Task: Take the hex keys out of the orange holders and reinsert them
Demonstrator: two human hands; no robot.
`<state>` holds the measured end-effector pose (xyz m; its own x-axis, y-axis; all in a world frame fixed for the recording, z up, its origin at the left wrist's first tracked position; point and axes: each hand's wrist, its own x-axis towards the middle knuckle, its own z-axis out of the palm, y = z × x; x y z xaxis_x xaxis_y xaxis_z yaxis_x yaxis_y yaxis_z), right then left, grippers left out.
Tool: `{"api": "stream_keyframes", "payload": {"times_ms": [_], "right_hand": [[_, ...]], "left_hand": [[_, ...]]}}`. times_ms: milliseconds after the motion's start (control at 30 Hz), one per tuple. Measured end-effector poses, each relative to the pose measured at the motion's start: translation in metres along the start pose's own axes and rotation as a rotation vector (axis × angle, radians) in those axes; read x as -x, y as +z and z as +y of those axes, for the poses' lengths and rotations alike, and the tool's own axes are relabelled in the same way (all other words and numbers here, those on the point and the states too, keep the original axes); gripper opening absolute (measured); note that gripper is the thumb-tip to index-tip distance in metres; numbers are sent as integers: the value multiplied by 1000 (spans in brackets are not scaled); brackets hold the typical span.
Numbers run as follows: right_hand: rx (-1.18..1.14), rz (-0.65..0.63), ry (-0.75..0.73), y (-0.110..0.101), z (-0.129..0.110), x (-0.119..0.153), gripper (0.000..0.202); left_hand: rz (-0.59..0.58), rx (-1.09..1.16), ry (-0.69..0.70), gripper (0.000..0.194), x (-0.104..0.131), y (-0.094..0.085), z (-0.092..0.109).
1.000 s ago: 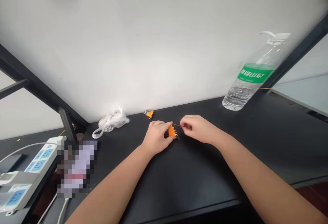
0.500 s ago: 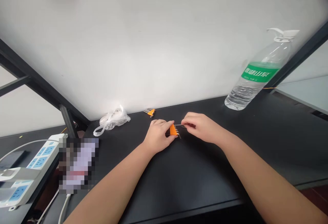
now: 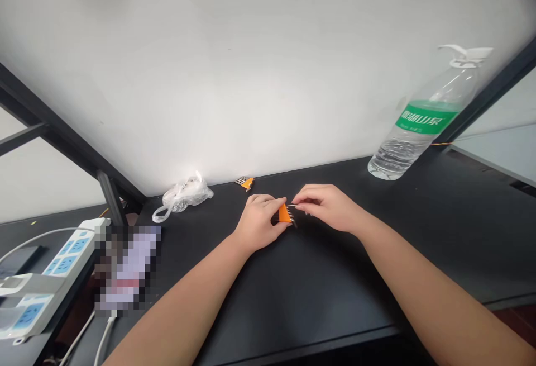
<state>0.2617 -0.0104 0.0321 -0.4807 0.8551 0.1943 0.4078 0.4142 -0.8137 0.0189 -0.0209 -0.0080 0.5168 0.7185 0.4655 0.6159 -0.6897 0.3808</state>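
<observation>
shifted left toward the orange holder (image 3: 284, 214) our left hand (image 3: 257, 223) grips over the desk (image 3: 288, 288), our right hand (image 3: 325, 205) pinches a thin rod (image 3: 291, 205) that might slip if our pinch loosens.

Hands (image 3: 258, 224) hold an orange holder (image 3: 284, 214) (left) and rod (image 3: 292, 205) (right).

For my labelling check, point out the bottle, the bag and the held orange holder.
Bottle (image 3: 427, 117), head view: green label.
Bag (image 3: 186, 195), head view: crumpled middle.
Held orange holder (image 3: 284, 214), head view: uncovered part.
</observation>
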Motion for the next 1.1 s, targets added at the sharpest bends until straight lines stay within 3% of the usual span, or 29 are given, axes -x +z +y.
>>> {"api": "stream_keyframes", "payload": {"times_ms": [167,333,467,600,667,767,900,1100], "right_hand": [[-505,-92,206,6,8,-4,28],[-672,-186,255,19,13,-7,37],[-447,-182,252,10,14,-7,35],[217,-85,201,-10,25,-3,22],[468,-128,225,-14,32,-1,15],[660,-205,272,-8,35,0,3],[720,-169,258,2,24,1,8],[301,-57,40,-1,1,3,5]], "left_hand": [[95,53,144,47,-1,-5,8],[106,77,228,45,0,-7,17],[50,90,162,48,1,-4,14],[29,92,72,64,1,-3,10],[29,101,37,65,0,-3,9],[35,93,0,53,0,-2,8],[26,65,-16,51,0,0,6],[31,44,-21,51,0,1,3]]}}
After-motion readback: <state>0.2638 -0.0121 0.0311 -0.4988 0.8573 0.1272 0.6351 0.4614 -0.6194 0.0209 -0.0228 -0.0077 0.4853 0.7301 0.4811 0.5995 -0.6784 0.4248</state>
